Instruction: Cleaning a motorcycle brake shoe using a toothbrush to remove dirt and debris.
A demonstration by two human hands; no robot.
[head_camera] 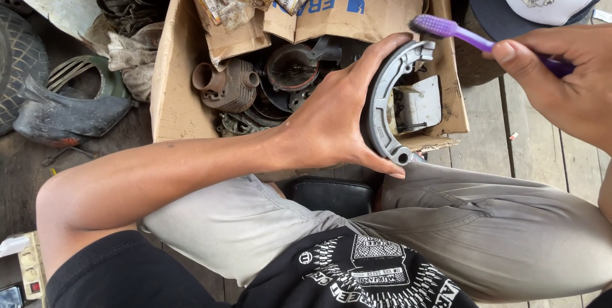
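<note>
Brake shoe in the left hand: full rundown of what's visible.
The brake shoe is a curved, crescent-shaped piece of grey cast metal with a dark lining along its outer arc. It has a notched end at the top, a round pivot eye at the bottom, and small holes along its web. It looks worn and dusty. The left hand holds it upright over a cardboard box, fingers across the lining. A purple toothbrush hovers by its top end.

Makeshift repair workshop, cardboard box (167, 78) of greasy engine parts (227, 85), worn tyre (19, 59), oily rags (131, 47), plank floor (535, 149)
</note>
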